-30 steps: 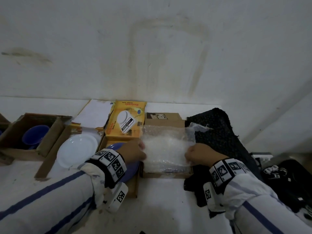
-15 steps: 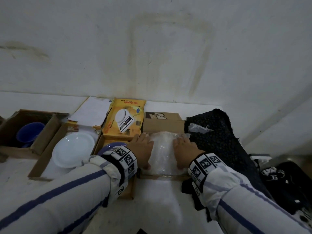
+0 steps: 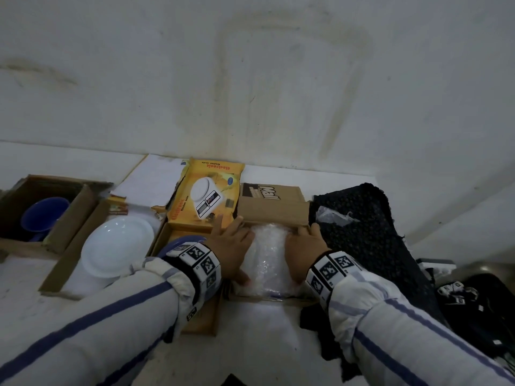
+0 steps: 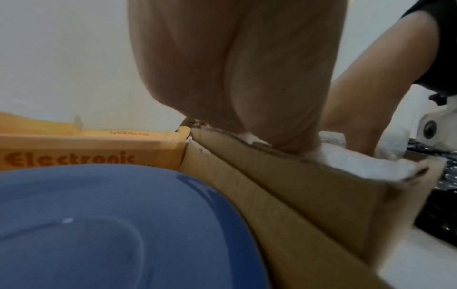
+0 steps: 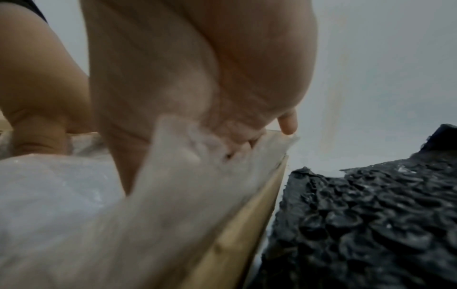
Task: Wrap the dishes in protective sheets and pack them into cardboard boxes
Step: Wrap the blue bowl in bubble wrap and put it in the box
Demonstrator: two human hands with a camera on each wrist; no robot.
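- Now both hands lie flat on the bundle [image 3: 266,260] down in the box [image 3: 274,214]; a second ago they held it up by its side edges above the box, and half a second ago they were already pressing it in.
- Left hand [image 3: 232,250] rests on the bundle's left side, fingers straight and spread; right hand [image 3: 305,247] rests on its right side, fingers straight, tips by the box's far wall.
- Bubble wrap hides the dish inside; the bundle lies flat, long axis running near to far, filling the box between the hands.
- Just left of the box is a yellow scale carton [image 3: 207,195] with a blue plate [image 4: 99,224] in it, under the left wrist.
- Further left, a white plate [image 3: 117,246] lies in a cardboard tray, and a blue cup [image 3: 44,215] sits in another box.
- Black wrap [image 3: 362,232] touches the box's right side on the bench [image 3: 262,341].
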